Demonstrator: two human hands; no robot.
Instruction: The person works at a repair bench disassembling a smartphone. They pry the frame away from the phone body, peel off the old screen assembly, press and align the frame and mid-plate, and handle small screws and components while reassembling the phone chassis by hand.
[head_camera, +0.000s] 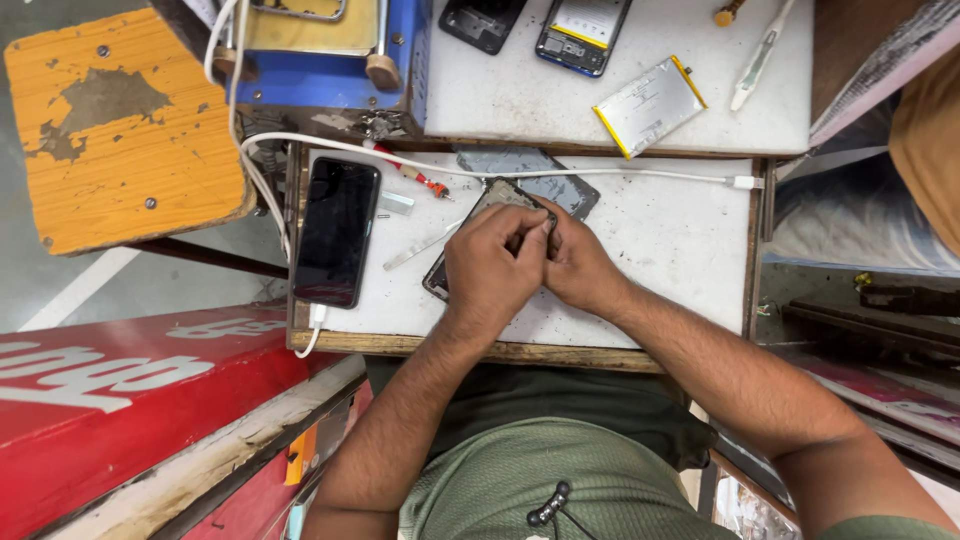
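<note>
Left hand (492, 262) and right hand (572, 262) pressed together over an opened phone (490, 200) on the white work board (680, 240), fingers pinched on its upper edge, though whatever sat between the fingertips stayed hidden, perhaps a small part. Judged risky: too much prying force there, likely to crack the panel or send it sliding into the tweezers (420, 247) and the black phone (336, 232) charging just beside.
</note>
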